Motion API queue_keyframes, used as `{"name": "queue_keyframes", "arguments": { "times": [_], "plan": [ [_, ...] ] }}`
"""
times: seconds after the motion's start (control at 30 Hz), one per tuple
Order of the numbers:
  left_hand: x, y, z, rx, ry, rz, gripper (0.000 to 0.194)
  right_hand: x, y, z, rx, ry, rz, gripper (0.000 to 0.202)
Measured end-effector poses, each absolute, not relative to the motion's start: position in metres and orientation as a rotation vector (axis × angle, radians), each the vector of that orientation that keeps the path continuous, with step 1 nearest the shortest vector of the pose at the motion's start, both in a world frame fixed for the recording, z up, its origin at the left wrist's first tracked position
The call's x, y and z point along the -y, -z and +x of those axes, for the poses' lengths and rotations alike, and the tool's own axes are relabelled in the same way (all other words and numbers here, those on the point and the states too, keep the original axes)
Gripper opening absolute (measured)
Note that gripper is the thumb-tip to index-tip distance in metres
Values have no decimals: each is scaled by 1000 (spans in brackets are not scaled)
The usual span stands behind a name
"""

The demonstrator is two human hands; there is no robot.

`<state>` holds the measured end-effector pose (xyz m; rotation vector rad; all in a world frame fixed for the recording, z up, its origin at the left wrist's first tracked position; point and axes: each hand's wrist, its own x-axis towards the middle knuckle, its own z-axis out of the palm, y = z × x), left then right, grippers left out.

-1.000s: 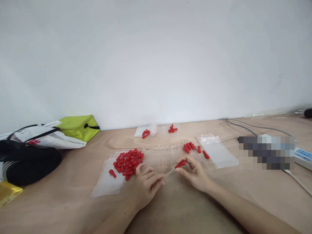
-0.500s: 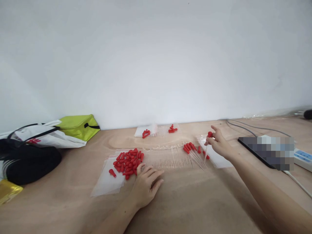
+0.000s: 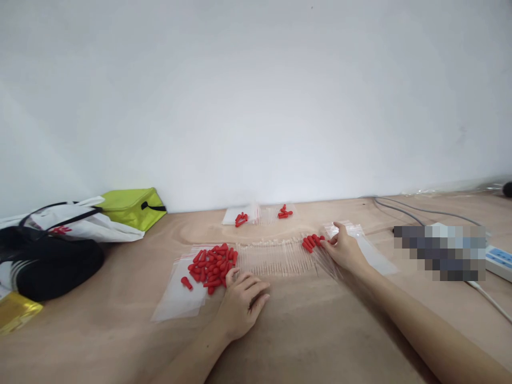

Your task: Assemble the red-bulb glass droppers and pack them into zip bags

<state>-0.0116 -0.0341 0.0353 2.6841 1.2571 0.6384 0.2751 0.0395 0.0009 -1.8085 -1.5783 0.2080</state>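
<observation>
Fingers spread, my left hand [image 3: 242,305] rests on the table beside a pile of red rubber bulbs [image 3: 216,264] on clear zip bags [image 3: 170,298]. It holds nothing that I can see. A row of thin glass tubes [image 3: 276,257] lies side by side between my hands. At the row's right end are several droppers with red bulbs [image 3: 312,241]. My right hand [image 3: 343,250] reaches down there, thumb and fingers closed on a red-bulbed dropper that they largely hide. Under and behind that hand lie more clear bags [image 3: 374,250].
Near the wall, small groups of red bulbs [image 3: 285,212] lie by a bag [image 3: 230,216]. At left are a lime-green bag [image 3: 128,208], a white bag [image 3: 104,229] and a black cap [image 3: 60,266]. At right are a blurred-out device [image 3: 444,253], cables [image 3: 400,212] and a power strip [image 3: 500,261].
My right hand has come down and slightly left, bringing the red-bulbed dropper from above the bags to the other droppers. My left hand has stayed in place.
</observation>
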Motion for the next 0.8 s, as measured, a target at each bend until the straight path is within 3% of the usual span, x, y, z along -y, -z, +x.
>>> {"name": "queue_keyframes", "arguments": {
  "times": [0.17, 0.53, 0.8],
  "plan": [
    [34, -34, -12, -1273, -695, 2708, 15, -37, -21, 295, 1746, -147, -2151, 23],
    [31, -18, -15, -1578, -898, 2687, 13, -33, -30, 305, 1894, -486, -2326, 19],
    [22, -24, -3, -1745, -948, 2561, 9, -20, -43, 283, 1758, -118, -2050, 23]
  ]
}}
